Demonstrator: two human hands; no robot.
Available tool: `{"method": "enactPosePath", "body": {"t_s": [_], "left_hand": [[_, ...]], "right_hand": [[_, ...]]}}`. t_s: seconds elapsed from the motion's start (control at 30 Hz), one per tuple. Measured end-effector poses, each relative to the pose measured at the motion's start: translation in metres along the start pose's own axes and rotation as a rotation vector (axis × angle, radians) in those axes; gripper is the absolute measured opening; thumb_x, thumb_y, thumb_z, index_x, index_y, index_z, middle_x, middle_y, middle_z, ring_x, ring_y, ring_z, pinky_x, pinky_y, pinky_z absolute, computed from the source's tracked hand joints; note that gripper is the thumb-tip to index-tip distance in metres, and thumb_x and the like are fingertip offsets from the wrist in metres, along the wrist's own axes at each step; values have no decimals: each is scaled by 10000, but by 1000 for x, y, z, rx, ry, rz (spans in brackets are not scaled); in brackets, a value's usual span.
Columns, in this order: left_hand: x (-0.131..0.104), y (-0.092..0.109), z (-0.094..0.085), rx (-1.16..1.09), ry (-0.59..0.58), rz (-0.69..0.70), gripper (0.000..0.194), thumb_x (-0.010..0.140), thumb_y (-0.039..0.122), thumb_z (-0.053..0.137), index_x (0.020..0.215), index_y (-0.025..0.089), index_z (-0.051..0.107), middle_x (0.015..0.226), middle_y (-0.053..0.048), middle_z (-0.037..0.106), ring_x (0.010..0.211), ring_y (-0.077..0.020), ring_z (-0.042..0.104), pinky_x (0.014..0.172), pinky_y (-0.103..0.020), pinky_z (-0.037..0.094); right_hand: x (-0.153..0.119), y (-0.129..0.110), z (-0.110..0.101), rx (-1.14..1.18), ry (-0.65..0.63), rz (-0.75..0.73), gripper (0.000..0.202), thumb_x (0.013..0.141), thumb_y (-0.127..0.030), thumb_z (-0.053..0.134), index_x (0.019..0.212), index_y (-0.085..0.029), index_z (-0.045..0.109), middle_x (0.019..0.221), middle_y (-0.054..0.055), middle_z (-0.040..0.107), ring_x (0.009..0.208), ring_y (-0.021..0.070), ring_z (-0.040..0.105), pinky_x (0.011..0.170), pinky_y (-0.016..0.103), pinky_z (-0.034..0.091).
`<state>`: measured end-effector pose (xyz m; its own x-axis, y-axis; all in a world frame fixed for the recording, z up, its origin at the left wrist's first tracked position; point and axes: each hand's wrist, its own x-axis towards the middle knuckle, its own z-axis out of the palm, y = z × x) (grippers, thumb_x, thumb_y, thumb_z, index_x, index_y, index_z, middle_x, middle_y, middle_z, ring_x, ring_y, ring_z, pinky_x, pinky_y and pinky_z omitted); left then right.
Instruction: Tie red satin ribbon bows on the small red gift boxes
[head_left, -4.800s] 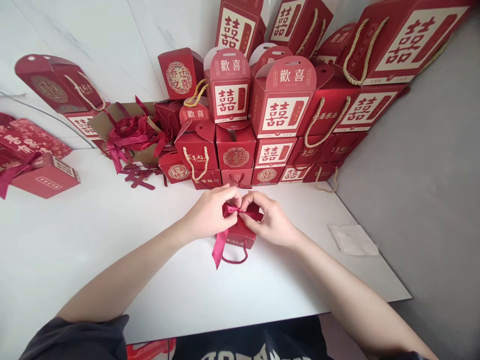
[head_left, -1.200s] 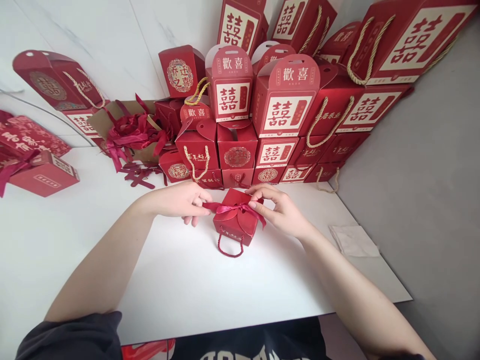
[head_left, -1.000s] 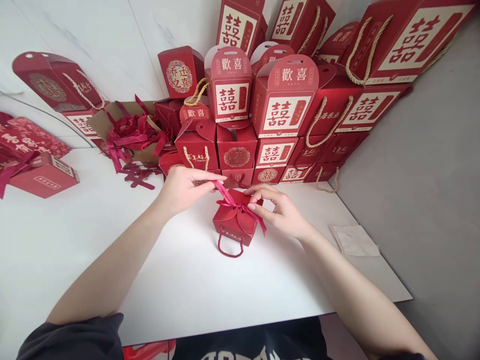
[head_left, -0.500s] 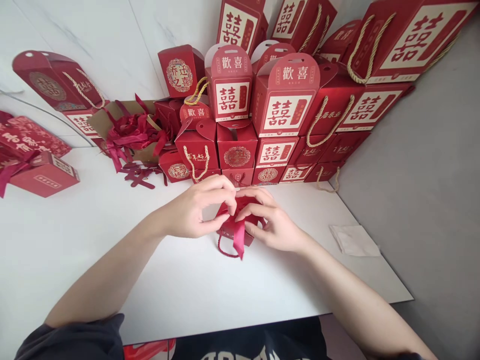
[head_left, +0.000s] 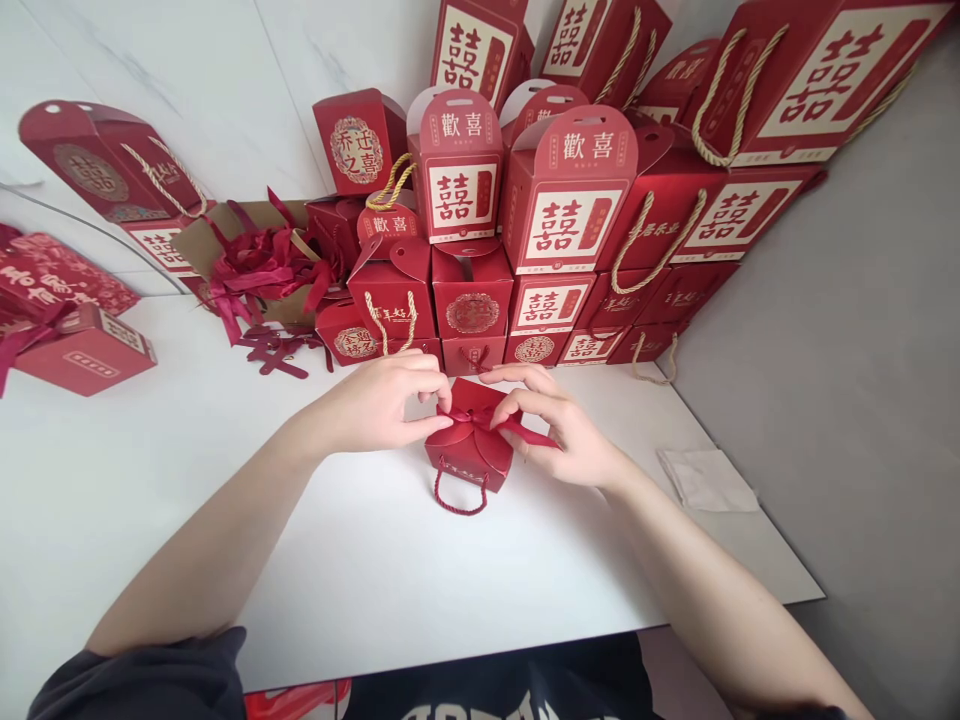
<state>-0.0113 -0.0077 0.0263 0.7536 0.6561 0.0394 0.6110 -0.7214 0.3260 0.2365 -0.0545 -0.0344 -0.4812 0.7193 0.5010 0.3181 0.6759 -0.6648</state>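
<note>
A small red box (head_left: 469, 460) with folded petal flaps stands on the white table, its dark red cord handle (head_left: 460, 510) hanging toward me. Across its top lies a red ribbon (head_left: 474, 418), gathered at the middle. My left hand (head_left: 386, 405) pinches the ribbon at the box's left edge between thumb and fingers. On the other side my right hand (head_left: 559, 430) grips the ribbon between thumb and index finger, and a ribbon end sticks out to the right under its fingers.
Stacked red gift boxes (head_left: 559, 225) line the back wall. An open cardboard box (head_left: 199, 240) of red ribbons stands back left, with dark red cut-out pieces (head_left: 281, 350) before it. A pink-red box (head_left: 86, 350) is far left, a white cloth (head_left: 709, 480) right.
My hands have moved apart, drawing the ribbon out sideways. The ribbon end that hung over the box's front now points right, and the flaps and cord handle show more fully.
</note>
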Motion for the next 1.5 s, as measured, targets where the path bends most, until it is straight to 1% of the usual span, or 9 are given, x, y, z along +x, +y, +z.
{"method": "enactPosePath", "body": {"t_s": [0.13,0.23,0.37,0.5,0.6,0.73,1.0,1.23,1.5], "left_hand": [[2,-2,1,-166,-113,-36,240,857,369,591,705,185,563,649,32,444,612,-105,410,607,-239,324],[5,-6,4,-372,-220,-77,300,875,371,569,663,165,519,587,49,357,541,-78,297,537,-238,255],[8,-13,7,-615,-298,-103,330,895,407,554,703,141,594,626,22,456,549,-74,338,523,-236,256],[9,-15,7,-777,-356,-209,334,903,415,547,714,142,587,493,56,364,433,-59,289,460,-236,217],[8,-14,7,-750,-355,-252,347,921,419,516,701,155,566,429,57,395,417,-67,339,493,-231,281],[11,-14,11,-671,-287,-248,402,893,448,549,617,158,509,499,20,516,496,-87,430,553,-231,332],[12,-9,18,-548,-210,-287,467,857,542,544,585,167,489,526,15,532,520,-103,449,550,-239,339],[10,16,23,-146,-30,-388,526,674,631,685,592,186,418,545,45,428,528,-101,344,497,-243,245],[8,16,20,-242,-77,-347,395,729,536,664,641,192,491,592,42,503,541,-108,431,506,-248,269]], "right_hand": [[-1,4,-4,68,-62,-52,247,726,-43,557,840,-235,663,1349,48,552,1289,293,461,1085,507,359],[-2,7,-8,176,-133,-90,186,814,-122,541,744,-220,684,1351,42,566,1287,293,466,1078,495,372],[-1,12,-11,248,19,48,249,944,-221,489,808,-216,697,1270,64,605,1192,243,559,1034,434,423],[1,16,-6,145,95,138,158,963,-244,520,1023,-239,666,1238,74,613,1186,213,565,1042,413,418],[1,16,-1,85,44,120,183,977,-252,501,1100,-243,636,1261,83,595,1213,205,545,1047,408,416],[-1,10,1,-19,52,67,87,939,-288,574,989,-218,588,1225,92,601,1165,214,560,1005,399,443],[-1,9,-1,-462,48,-192,124,918,-287,621,1025,-228,643,1236,74,649,1187,235,560,1050,449,390],[0,5,10,-592,68,-140,136,974,-170,503,997,-196,634,1098,63,711,1052,213,598,958,405,429],[1,0,12,-575,51,33,146,998,-208,431,896,-184,532,923,83,656,835,205,559,758,345,444]]}}
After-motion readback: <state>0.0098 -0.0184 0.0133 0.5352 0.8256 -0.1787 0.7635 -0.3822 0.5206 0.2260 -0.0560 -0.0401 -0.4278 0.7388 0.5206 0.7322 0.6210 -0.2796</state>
